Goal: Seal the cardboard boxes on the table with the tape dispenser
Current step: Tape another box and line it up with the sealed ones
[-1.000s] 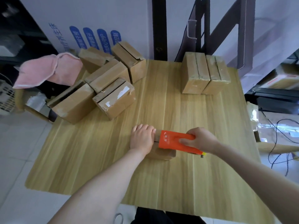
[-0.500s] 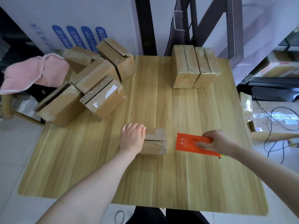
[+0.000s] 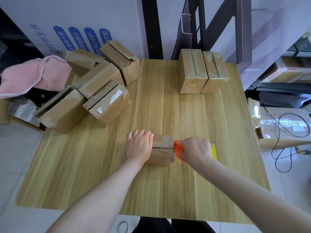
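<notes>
A small cardboard box (image 3: 164, 151) sits near the middle of the wooden table (image 3: 168, 111), its flaps closed with a seam across the top. My left hand (image 3: 139, 145) lies flat on the box's left part, fingers straight, pressing it down. My right hand (image 3: 196, 150) grips the orange tape dispenser (image 3: 178, 149), whose front end touches the box's right edge. A yellow part of the dispenser (image 3: 213, 150) shows behind my hand. Most of the dispenser is hidden under my fingers.
Several cardboard boxes (image 3: 94, 86) are piled at the table's far left. Two boxes (image 3: 202, 71) stand side by side at the far right. A pink cloth (image 3: 30, 74) hangs left of the table. A box with cables (image 3: 282, 128) lies to the right, off the table.
My right hand pulled the dispenser off the box to the right, then brought it back against the box's right edge. My left hand stayed on the box.
</notes>
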